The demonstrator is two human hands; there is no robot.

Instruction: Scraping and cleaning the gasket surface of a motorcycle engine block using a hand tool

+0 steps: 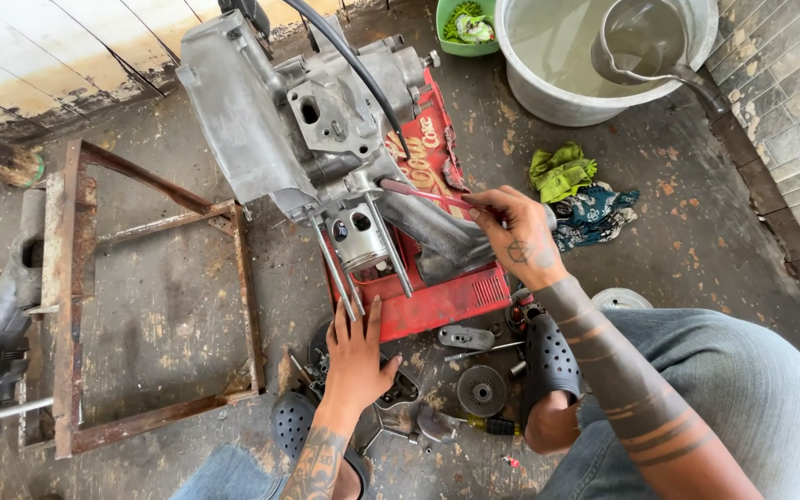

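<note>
Right hand pinches a thin red-handled tool, likely a pick or small screwdriver, hard to tell which; its tip points at 10 o'clock into the engine case, just above the piston. Left hand is spread flat, fingers up, palm resting at the near edge of the red crate, fingertips just below the studs; it grips nothing.

Piston sits exposed between the long studs, at 10 o'clock from the right hand and 12 o'clock from the left. No cylinder over it, so the top end looks already stripped. Piston is still on its rod, pin hole visible in its side. Judged from this, disassembly is partway: cylinder off, piston removal still to do, case halves still together.

Engine case lies tilted on the red crate, a black hose draped across it. Loose parts on the floor at 6 o'clock of the crate: a round gear-like part, a small grey cover, a yellow-handled screwdriver. Black clogs on both feet, right one by the parts.

At 9 o'clock, a rusty steel frame. At 1 o'clock from the right hand, green and blue rags. Further at 12 to 1 o'clock, a bucket of water with a metal scoop in it, and a green bowl.
</note>
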